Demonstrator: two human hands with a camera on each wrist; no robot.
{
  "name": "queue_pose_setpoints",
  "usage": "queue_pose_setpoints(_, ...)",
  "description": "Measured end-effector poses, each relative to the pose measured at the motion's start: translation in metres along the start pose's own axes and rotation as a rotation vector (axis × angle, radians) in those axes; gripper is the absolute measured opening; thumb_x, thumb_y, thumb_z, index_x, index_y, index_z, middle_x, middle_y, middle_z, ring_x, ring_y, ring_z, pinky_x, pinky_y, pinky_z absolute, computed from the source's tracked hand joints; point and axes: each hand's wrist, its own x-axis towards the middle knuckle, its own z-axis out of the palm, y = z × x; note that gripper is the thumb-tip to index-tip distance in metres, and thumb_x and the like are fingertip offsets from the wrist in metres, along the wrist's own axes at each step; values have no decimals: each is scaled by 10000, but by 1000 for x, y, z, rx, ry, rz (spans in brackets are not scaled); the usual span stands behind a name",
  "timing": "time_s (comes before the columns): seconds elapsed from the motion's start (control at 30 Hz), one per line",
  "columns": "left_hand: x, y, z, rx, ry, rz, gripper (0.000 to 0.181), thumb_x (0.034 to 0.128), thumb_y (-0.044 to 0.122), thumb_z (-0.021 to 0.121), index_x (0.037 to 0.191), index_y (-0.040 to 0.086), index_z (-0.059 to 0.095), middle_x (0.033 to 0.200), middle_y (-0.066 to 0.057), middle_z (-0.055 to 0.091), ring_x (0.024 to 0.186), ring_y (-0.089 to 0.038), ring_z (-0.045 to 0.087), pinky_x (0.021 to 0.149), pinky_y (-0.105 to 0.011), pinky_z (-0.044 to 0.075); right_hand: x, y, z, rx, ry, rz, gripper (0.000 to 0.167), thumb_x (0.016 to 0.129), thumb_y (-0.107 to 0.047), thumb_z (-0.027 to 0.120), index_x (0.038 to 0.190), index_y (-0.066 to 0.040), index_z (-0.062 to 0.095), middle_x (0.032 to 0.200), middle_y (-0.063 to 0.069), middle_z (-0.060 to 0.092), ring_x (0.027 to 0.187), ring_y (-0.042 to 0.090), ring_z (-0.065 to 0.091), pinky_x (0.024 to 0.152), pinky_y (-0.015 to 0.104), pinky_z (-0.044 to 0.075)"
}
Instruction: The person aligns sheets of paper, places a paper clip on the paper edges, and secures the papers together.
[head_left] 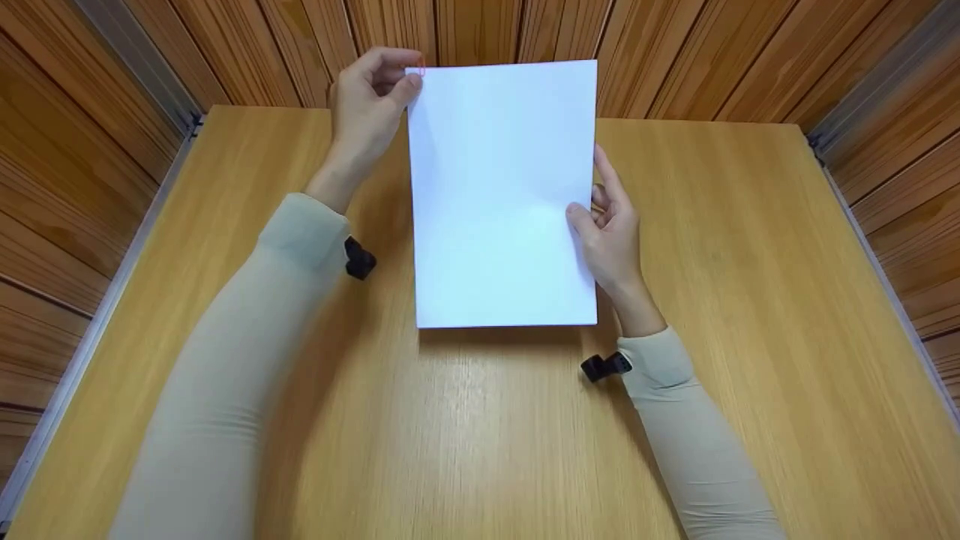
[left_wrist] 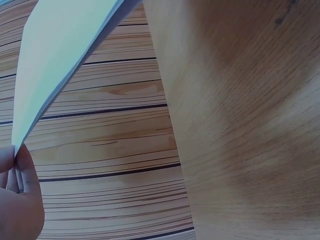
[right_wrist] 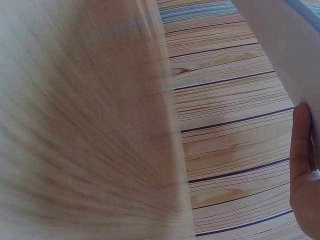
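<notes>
A thin stack of white paper (head_left: 502, 195) is held up above the table, its blank face towards the head camera. At its top left corner is a small pink-red paper clip (head_left: 421, 69). My left hand (head_left: 369, 97) pinches that corner between thumb and fingers. My right hand (head_left: 613, 225) grips the right edge, thumb on the front and fingers behind, partly hidden. In the left wrist view the paper's edge (left_wrist: 75, 67) shows more than one layer, with the left hand (left_wrist: 20, 200) at its corner. The right wrist view has the right hand (right_wrist: 305, 170) against the paper's back (right_wrist: 285, 55).
The wooden table (head_left: 480, 435) lies below the paper, which casts a shadow on it. Wood-plank walls (head_left: 480, 30) stand behind and at both sides. Metal strips (head_left: 97, 322) run along the table's side edges. A small black device (head_left: 360, 259) sits at each wrist.
</notes>
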Motion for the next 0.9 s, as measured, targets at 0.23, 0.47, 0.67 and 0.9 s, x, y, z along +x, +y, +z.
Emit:
queue_pose_setpoints(0.23,2,-6,-1,3,-4,14,193,1027,109,707,1213,93,754,1026,0,696,954,-139,616,882,-256,495,0,0,0,-3,3,-4,731,957,126,540,1645,-32,351,1013,129,747,529,73,272,501,185,258)
queue_pose_setpoints(0.47,0,-5,-3,-7,-12,19,166,1030,128,707,1187,106,757,1063,-3,703,989,-151,633,899,-264,504,0,1,0,-2,6,8,733,961,128,545,1647,-58,363,1037,155,744,523,71,297,496,185,272)
queue_pose_setpoints(0.67,0,-6,-3,-5,-9,5,172,1032,136,706,1193,96,754,1070,1,705,994,-149,631,902,-261,500,-1,0,1,3,5,25,742,959,124,546,1650,-72,362,1093,140,751,533,67,307,505,179,284)
queue_pose_setpoints(0.9,1,-8,-4,-3,-14,-10,171,1031,138,708,1190,90,750,1058,8,707,981,-145,629,894,-263,495,-1,0,0,1,3,21,739,961,126,540,1650,-68,359,1148,166,750,539,58,313,504,171,290)
